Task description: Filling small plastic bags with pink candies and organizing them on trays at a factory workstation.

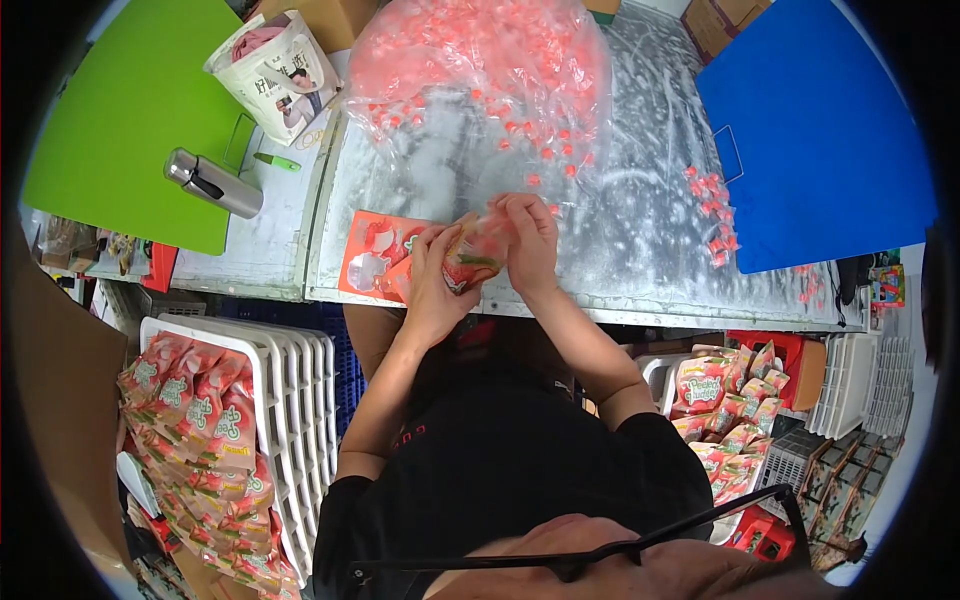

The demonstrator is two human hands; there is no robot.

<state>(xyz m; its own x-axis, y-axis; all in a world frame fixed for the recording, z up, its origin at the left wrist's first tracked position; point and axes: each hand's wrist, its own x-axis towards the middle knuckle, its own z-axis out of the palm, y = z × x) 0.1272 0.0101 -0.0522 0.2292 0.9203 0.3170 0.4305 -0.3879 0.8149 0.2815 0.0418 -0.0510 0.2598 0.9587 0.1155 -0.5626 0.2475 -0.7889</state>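
Note:
My left hand (432, 285) is closed round a red and tan printed pouch (470, 268), holding it upright over the front edge of the metal table. At the pouch's mouth my right hand (532, 245) has its fingers bent in, with small pink wrapped pieces (492, 228) at the fingertips; they are partly blurred. Flat red printed pouches (378, 250) lie on the table beside my left hand. Beyond my hands, a large clear plastic bag (480, 50) full of the pink pieces spreads over the table, with loose ones (548, 153) near its opening.
More pink pieces (712, 215) lie by a blue board (820, 140) at the right. A steel flask (215, 183), a green-handled knife (277, 162) and a white tote bag (285, 85) are at the left, near a green board (130, 120). Crates of filled pouches (205, 400) flank me.

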